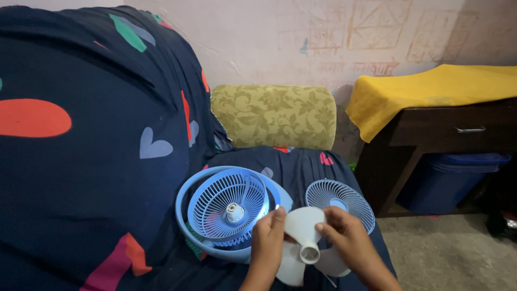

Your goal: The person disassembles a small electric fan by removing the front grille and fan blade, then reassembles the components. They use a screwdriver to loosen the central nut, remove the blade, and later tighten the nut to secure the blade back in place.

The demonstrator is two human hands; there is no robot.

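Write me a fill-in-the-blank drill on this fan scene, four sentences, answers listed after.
1. Both hands, the left hand and the right hand, hold a white fan ____.
2. The blue fan body shows its bare motor shaft in the middle, and it lies on a dark cover printed with ____ shapes.
3. The loose grille lies to the ____ of the fan body.
4. The cloth draped over the dark wooden cabinet is ____.

Missing words: blade; heart; right; yellow

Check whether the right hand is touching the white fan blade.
Touching: the head view shows the right hand with fingertips pressed on the white fan blade.
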